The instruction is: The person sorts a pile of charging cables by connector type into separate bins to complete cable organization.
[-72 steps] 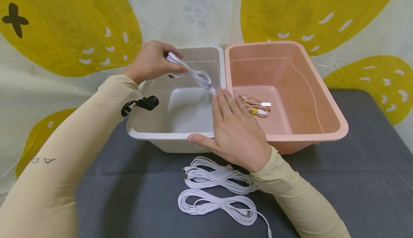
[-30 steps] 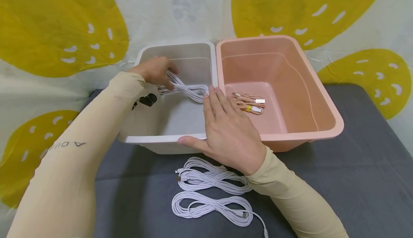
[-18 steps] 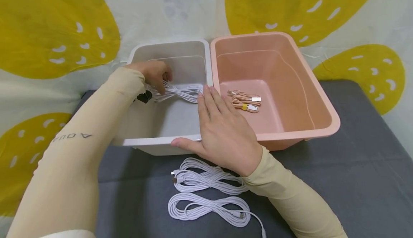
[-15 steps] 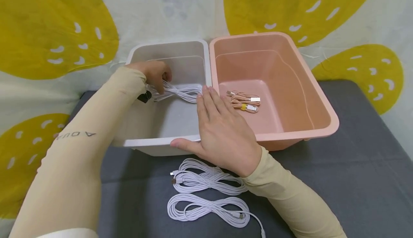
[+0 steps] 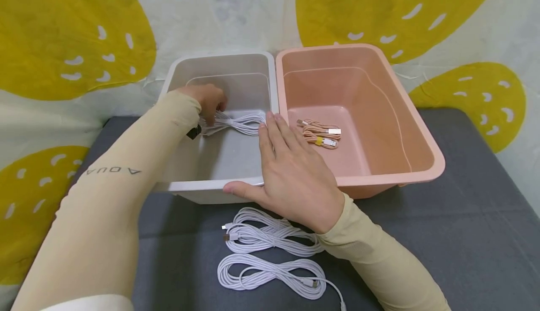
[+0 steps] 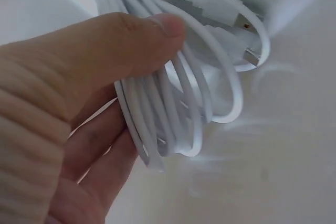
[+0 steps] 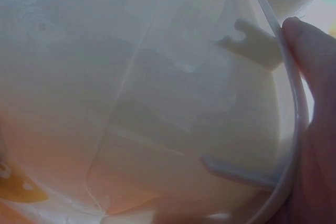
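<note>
Basically the white coiled cable [image 5: 236, 123] sits low in the white bin [image 5: 219, 187], at or just above the floor toward the back-left, and the left hand [image 5: 206, 99] has it pinched: the left wrist view shows the thumb [image 6: 131, 38] curled over the loops [image 6: 173, 114] with the fingers underneath, so the bundle is gripped, not released. Risk one, as I read it: the coil has no tie that I can see, so if the fingers open while loops are hooked on a fingertip, the bundle springs apart or drags out with the hand. Risk two: the USB plug [image 6: 247, 38] at the loop end sticks out free and could catch the bin wall or a finger on the way out. The right hand [image 5: 291, 175] lies flat, fingers straight, across the near rim where the white bin meets the pink bin [image 5: 422, 173], thumb along the white rim; the right wrist view only shows a thumb on a rim edge. If that hand lifts early, a snagged cable could tip or slide the light bin. Pink braided cable [image 5: 320, 134] lies in the pink bin, well apart. Two more white coils [image 5: 270, 231] [image 5: 270, 273] lie on the grey tabletop [image 5: 443, 245] just by the right forearm; a sleeve sweep could tangle them.
</note>
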